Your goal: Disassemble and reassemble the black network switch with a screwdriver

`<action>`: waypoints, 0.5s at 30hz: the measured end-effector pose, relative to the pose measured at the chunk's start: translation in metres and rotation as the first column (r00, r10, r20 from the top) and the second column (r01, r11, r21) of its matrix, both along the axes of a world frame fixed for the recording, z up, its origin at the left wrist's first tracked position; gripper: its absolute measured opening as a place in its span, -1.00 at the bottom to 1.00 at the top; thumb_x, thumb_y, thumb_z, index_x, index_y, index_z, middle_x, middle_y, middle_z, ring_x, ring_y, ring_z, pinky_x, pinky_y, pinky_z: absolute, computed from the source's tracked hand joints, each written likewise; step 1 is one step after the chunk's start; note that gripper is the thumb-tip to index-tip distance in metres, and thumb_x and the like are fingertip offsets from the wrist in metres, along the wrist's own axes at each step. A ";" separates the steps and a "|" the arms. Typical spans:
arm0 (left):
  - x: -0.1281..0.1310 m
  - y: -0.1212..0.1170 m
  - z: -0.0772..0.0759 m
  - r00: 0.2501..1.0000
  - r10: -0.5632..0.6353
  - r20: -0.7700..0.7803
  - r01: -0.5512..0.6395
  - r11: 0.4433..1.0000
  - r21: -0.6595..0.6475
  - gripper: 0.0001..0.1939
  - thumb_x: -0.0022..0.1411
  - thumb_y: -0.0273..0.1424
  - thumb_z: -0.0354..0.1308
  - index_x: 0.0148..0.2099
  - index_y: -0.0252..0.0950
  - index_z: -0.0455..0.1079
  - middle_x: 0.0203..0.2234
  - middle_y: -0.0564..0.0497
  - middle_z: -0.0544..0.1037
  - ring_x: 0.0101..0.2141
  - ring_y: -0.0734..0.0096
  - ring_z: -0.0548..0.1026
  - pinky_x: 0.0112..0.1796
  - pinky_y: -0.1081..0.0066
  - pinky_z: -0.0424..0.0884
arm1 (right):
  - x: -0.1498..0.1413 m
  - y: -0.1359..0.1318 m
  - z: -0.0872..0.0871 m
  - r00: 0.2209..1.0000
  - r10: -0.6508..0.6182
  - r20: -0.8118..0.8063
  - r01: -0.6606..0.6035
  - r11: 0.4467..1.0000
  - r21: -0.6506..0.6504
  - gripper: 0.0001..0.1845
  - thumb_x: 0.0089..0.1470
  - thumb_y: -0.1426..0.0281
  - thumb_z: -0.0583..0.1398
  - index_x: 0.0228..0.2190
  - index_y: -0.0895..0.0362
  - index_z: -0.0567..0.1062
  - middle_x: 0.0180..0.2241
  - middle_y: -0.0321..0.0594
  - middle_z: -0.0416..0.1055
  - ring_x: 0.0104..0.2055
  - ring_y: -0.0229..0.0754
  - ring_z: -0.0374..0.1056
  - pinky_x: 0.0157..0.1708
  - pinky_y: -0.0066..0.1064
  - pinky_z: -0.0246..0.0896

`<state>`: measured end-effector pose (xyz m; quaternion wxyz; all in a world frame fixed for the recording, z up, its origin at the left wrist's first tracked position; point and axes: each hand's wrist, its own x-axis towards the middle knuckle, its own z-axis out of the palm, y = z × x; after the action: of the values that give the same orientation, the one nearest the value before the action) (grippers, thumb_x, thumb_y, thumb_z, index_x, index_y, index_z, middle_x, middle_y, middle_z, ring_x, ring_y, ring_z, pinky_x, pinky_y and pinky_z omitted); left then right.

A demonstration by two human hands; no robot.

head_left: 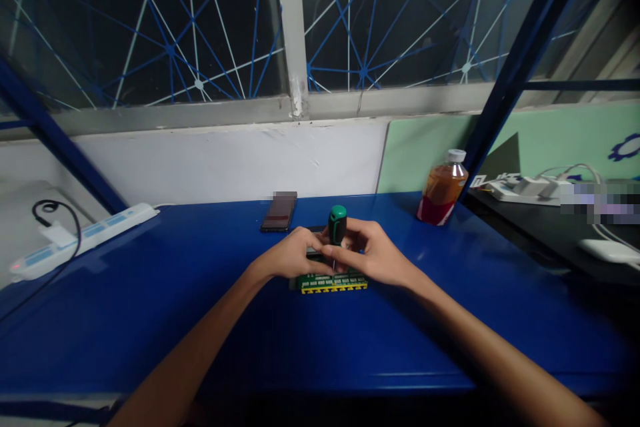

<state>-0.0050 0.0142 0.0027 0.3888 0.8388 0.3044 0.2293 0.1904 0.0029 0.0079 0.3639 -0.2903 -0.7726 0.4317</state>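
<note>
The blue tabletop (320, 347) has a smooth, glossy surface. At its middle lies a green board (333, 285) with a yellow toothed near edge. From where I stand, a green-and-black screwdriver (338, 217) is upright over the board, shaft down, gripped by the fingers of the right hand (377, 255). The left hand (291, 255) is beside the shaft; I cannot tell whether its fingers grip anything. A power strip (85, 240) lies at left, a phone (278, 213) behind the hands, a bottle (440, 195) at far right. Beyond: white wall (230, 163), green panel (415, 147), line-patterned windows (175, 33).
</note>
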 end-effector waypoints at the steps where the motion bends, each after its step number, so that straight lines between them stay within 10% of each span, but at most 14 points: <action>1: 0.000 0.000 0.000 1.000 0.003 0.002 -0.003 1.000 0.001 -0.85 0.06 -0.34 0.29 -0.30 -0.30 0.56 -0.33 -0.05 0.55 -0.28 0.33 0.48 -0.22 0.33 0.39 | 0.000 0.000 0.000 1.000 -0.002 -0.001 0.002 1.000 0.002 -0.70 0.04 0.22 0.26 -0.27 0.19 0.45 -0.58 -0.30 0.38 -0.56 -0.29 0.28 -0.58 -0.43 0.13; 15: 0.002 -0.003 0.003 0.999 0.005 -0.035 -0.004 0.999 0.033 -0.86 0.11 -0.38 0.25 -0.29 -0.34 0.54 -0.33 -0.05 0.58 -0.28 0.32 0.51 -0.24 0.36 0.39 | 0.000 0.001 -0.002 1.000 0.015 -0.027 -0.015 1.000 -0.012 -0.64 0.04 0.21 0.25 -0.19 0.19 0.46 -0.56 -0.29 0.40 -0.56 -0.28 0.29 -0.56 -0.42 0.15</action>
<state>-0.0030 0.0111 0.0061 0.3689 0.8483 0.3093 0.2204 0.1900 0.0038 0.0063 0.3692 -0.2808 -0.7673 0.4428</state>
